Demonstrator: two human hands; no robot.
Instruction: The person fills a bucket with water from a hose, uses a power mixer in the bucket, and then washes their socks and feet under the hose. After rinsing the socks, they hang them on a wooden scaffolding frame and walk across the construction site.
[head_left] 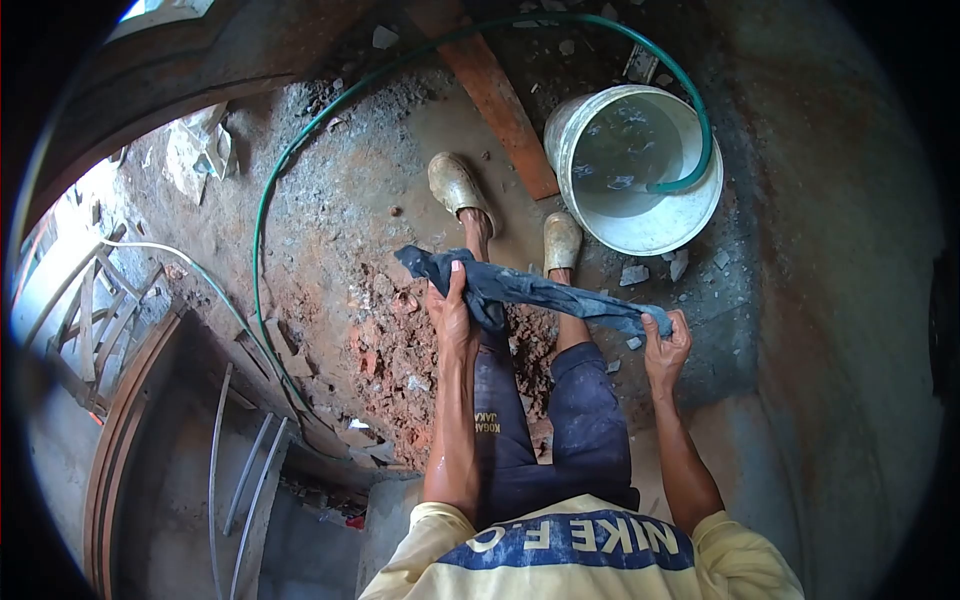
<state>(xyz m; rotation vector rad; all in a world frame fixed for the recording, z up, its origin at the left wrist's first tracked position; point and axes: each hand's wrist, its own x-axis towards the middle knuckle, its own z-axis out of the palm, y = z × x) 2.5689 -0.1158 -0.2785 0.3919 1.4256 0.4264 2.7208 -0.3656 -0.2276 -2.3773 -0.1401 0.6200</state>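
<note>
A dark blue-grey cloth (545,290), bunched lengthwise and looking damp, stretches between my two hands in front of my knees. My left hand (452,310) is closed round it near its left end, thumb on top, with a loose tip sticking out beyond. At the other end, my right hand (666,345) pinches the cloth's corner between thumb and fingers. Beyond my right hand stands a white bucket (640,240) holding cloudy water, apart from the cloth.
A green hose (262,220) arcs over the ground into the bucket. A wooden plank (500,110) lies beside it. Reddish rubble (385,350) is heaped near my legs, and broken chips (634,274) lie below the bucket. Thin metal rods (250,480) and a wooden frame (130,430) are at left.
</note>
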